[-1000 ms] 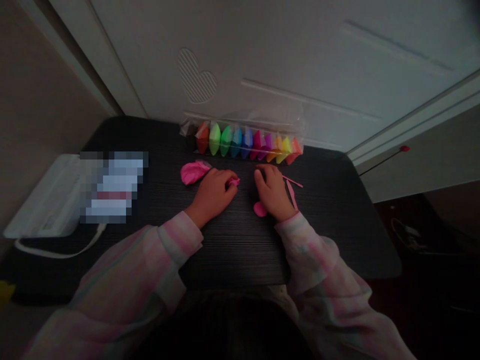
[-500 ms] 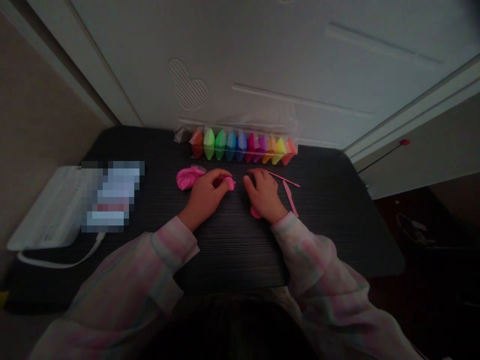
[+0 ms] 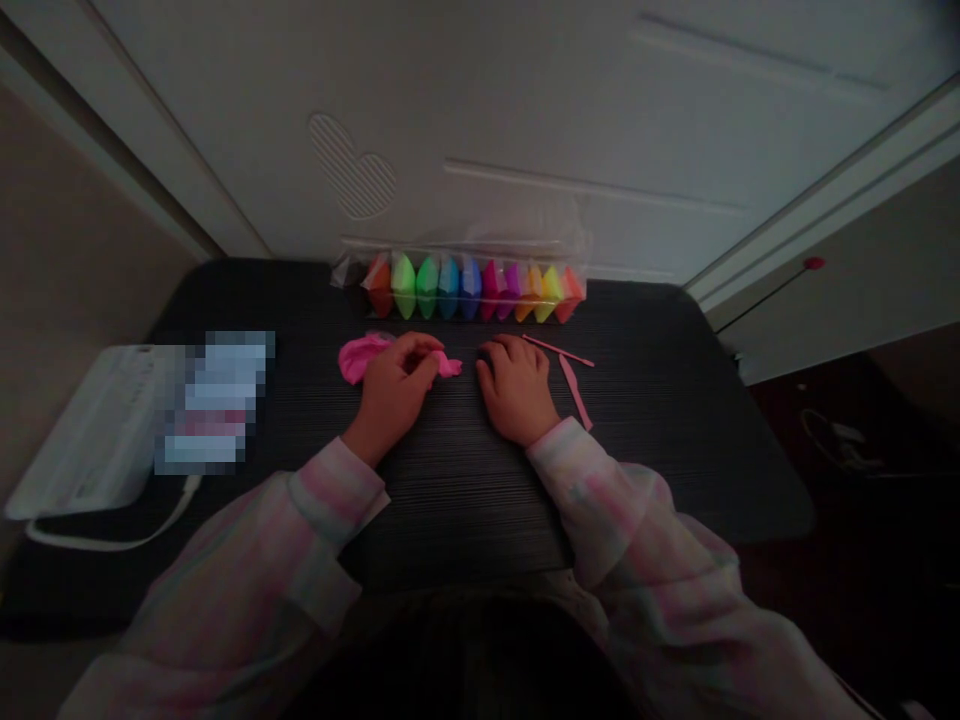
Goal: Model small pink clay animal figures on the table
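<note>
A small lump of pink clay [image 3: 448,366] sticks out from between the thumb and fingers of my left hand [image 3: 397,385], which is pinched shut on it. Behind that hand lies a larger crumpled pink piece [image 3: 355,360], partly covered by the hand; it looks like clay in its wrapper. My right hand [image 3: 517,385] rests on the black table, palm down, fingers a little bent and thumb apart, with nothing visible in it. Just right of it are a thin pink stick tool [image 3: 562,352] and a pink plastic clay knife [image 3: 576,392].
Along the table's back edge stands a clear pack of several coloured clay pieces [image 3: 471,290]. On the left lie a blurred-out phone [image 3: 217,400] and a white box-like device [image 3: 97,430], with a white cable [image 3: 112,544]. A white panel [image 3: 480,110] rises behind the black table [image 3: 660,430].
The clay at my left fingertips now reaches farther out to the right. My right hand has shifted slightly, and the pink piece seen under its palm is hidden. The view has tilted a little.
</note>
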The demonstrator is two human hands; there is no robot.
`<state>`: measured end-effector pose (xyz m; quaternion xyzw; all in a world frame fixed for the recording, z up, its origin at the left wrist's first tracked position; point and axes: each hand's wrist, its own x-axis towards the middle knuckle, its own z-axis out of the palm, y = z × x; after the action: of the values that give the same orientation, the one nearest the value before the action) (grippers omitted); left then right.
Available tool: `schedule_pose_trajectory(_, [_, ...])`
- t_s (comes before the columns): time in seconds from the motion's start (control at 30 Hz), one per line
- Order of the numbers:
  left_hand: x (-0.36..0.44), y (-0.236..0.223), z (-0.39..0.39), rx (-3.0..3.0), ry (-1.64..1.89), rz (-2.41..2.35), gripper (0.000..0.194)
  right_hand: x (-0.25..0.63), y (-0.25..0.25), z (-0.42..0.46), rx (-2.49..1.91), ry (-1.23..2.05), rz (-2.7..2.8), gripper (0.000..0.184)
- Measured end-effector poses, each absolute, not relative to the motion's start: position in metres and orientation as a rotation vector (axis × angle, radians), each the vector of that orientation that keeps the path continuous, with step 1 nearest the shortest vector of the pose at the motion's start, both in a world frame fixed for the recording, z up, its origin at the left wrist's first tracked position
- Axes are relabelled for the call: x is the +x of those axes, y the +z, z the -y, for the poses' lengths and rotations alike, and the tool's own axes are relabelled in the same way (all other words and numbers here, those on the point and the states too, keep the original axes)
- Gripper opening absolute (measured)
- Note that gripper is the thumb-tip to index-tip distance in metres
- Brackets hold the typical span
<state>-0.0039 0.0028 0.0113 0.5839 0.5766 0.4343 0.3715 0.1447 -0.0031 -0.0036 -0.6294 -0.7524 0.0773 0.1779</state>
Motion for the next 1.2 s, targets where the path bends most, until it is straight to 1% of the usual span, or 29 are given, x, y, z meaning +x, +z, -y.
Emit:
schedule_pose_trajectory(0.23, [-0.005, 0.012, -0.002, 1.572, 1.070, -1.496, 0.015, 0.161, 0.002, -0.008, -1.638, 0.555, 1.841, 0.027])
schedule_pose_trajectory(0.3, [-0.006, 0.013, -0.001, 1.568, 1.060, -1.496, 0.015, 0.172, 0.009, -0.010, -1.591, 0.617, 1.841, 0.027])
schedule_pose_trajectory(0.37, [-0.006, 0.013, -0.001, 1.566, 1.047, -1.501, 0.014, 0.185, 0.016, -0.007, -1.494, 0.756, 1.942, 0.027])
schedule_pose_trajectory(0.4, [-0.006, 0.014, -0.001, 1.563, 1.044, -1.504, 0.014, 0.191, 0.019, -0.005, -1.434, 0.842, 2.040, 0.030])
schedule_pose_trajectory(0.47, [-0.006, 0.013, -0.001, 1.549, 1.047, -1.505, 0.013, 0.200, 0.024, 0.001, -1.354, 0.937, 2.279, 0.043])
schedule_pose_trajectory(0.53, [-0.006, 0.013, -0.002, 1.506, 1.061, -1.477, 0.013, 0.205, 0.026, 0.007, -1.340, 0.904, 2.480, 0.054])
schedule_pose_trajectory(0.57, [-0.006, 0.012, -0.003, 1.471, 1.070, -1.449, 0.014, 0.206, 0.027, 0.009, -1.354, 0.867, 2.546, 0.055])
schedule_pose_trajectory(0.63, [-0.006, 0.011, -0.003, 1.375, 1.073, -1.365, 0.014, 0.205, 0.028, 0.011, -1.383, 0.821, 2.612, 0.045])
schedule_pose_trajectory(0.7, [-0.005, 0.011, -0.004, 1.239, 1.062, -1.235, 0.013, 0.201, 0.030, 0.010, -1.362, 0.862, 2.598, 0.032])
schedule_pose_trajectory(0.8, [-0.002, 0.012, -0.002, 1.022, 1.028, -1.047, 0.013, 0.196, 0.032, 0.009, -1.302, 0.904, 2.489, 0.025])
schedule_pose_trajectory(0.97, [0.004, 0.015, 0.003, 0.826, 0.929, -0.965, 0.018, 0.196, 0.024, 0.008, -1.364, 0.757, 2.505, 0.030])
schedule_pose_trajectory(1.1, [0.005, 0.013, 0.006, 0.828, 0.879, -0.963, 0.021, 0.197, 0.022, 0.007, -1.326, 0.810, 2.422, 0.049])
schedule_pose_trajectory(1.13, [0.005, 0.012, 0.006, 0.831, 0.872, -0.958, 0.022, 0.197, 0.023, 0.008, -1.298, 0.798, 2.377, 0.048])
schedule_pose_trajectory(1.2, [0.006, 0.011, 0.007, 0.838, 0.856, -0.943, 0.024, 0.195, 0.027, 0.009, -1.229, 0.720, 2.312, 0.038])
